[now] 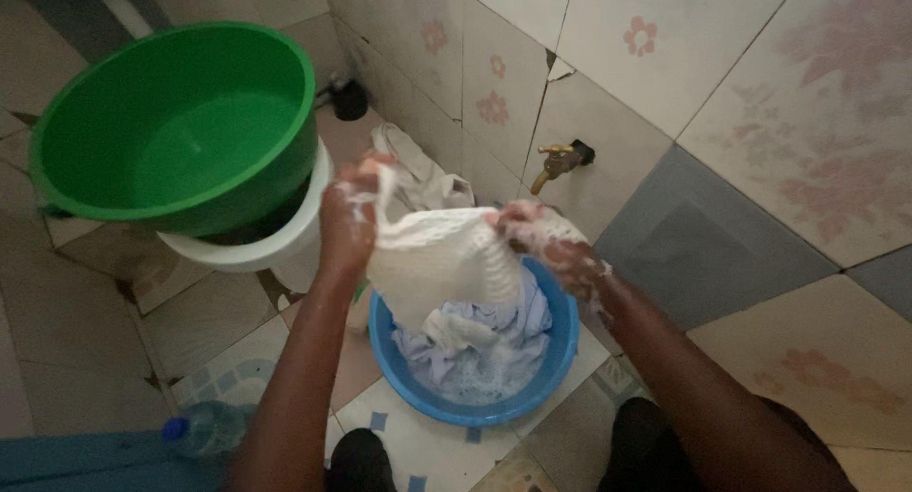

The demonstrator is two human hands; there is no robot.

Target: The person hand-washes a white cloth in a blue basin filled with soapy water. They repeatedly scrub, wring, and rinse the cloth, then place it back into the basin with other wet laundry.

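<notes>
— What does the head camera show at the hands?

— Both hands are up over a blue basin [560,359] on the tiled floor. The left hand [347,217] is closed around the upper left edge of a white knitted garment [442,259], soapy foam on its knuckles. The right hand [537,234] grips the garment's upper right edge, fingers curled tight into the cloth, suds running along the wrist.

— And where does the garment sit?

— Stretched between the two hands, hanging just above the basin, its lower part dropping toward the wet laundry [475,345] that lies inside, pale blue cloth in foamy water.

— What stands around them?

— To the left, a green basin [180,122] rests tilted on the rim of a white bucket [275,245]. Behind the hands, more white cloth [418,174] lies heaped against the wall. A brass tap [556,161] sticks out of the flowered wall tiles, just right of that cloth. At the lower left, a clear plastic bottle with a blue cap [204,425] lies on the floor, well apart from the blue basin.
</notes>
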